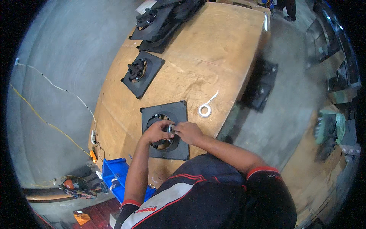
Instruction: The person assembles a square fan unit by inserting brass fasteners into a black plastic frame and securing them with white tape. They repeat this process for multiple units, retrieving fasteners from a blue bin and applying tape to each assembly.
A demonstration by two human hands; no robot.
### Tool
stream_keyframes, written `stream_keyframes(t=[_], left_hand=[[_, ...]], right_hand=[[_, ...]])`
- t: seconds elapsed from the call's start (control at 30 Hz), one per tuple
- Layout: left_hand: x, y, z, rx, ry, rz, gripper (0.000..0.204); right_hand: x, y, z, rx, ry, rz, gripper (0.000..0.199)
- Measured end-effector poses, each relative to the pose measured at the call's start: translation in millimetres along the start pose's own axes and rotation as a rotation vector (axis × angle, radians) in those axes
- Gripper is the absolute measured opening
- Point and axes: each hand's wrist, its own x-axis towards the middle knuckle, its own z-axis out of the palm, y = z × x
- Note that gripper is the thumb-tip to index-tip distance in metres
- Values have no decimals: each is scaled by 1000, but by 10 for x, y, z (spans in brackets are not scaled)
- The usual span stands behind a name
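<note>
A black square plate [183, 114] with a round opening and dark spokes lies on the wooden table before me. Over its middle, my left hand [155, 132] has its fingers closed around a small round metallic part [170, 129] with a pale rim. My right hand [188, 132] meets it from the other side, its fingertips pinched at the same part. Whether the right fingers hold something thin of their own is too small to make out. Both hands partly cover the opening below.
A roll of white tape [204, 110], its end pulled loose, lies right of the plate. Another black plate [146, 86] with a hub is farther off, and several more are stacked [162, 23] at the far left. A blue bin [114, 166] stands by my left forearm. Cables [57, 81] hang at left.
</note>
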Motion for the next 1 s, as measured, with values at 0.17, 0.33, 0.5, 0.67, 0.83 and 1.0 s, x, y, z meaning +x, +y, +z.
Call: stream_keyframes(t=[0.17,0.33,0.5,0.67,0.83,1.0], left_hand=[[-6,51,-23,18,-13,-57,64],[-19,82,-16,30,-2,-58,66],[-9,16,-26,136,11,60,64],[-5,30,-19,108,20,20,64],[-16,64,-15,72,8,-18,65],[-15,39,-30,86,14,-34,67]], right_hand=[[-42,54,49,30,71,-50,26],[-41,71,107,49,105,-88,26],[-42,76,80,178,127,-83,26],[-10,98,49,178,71,-60,25],[3,77,94,241,103,-4,27],[71,-30,4,225,-19,244,40]])
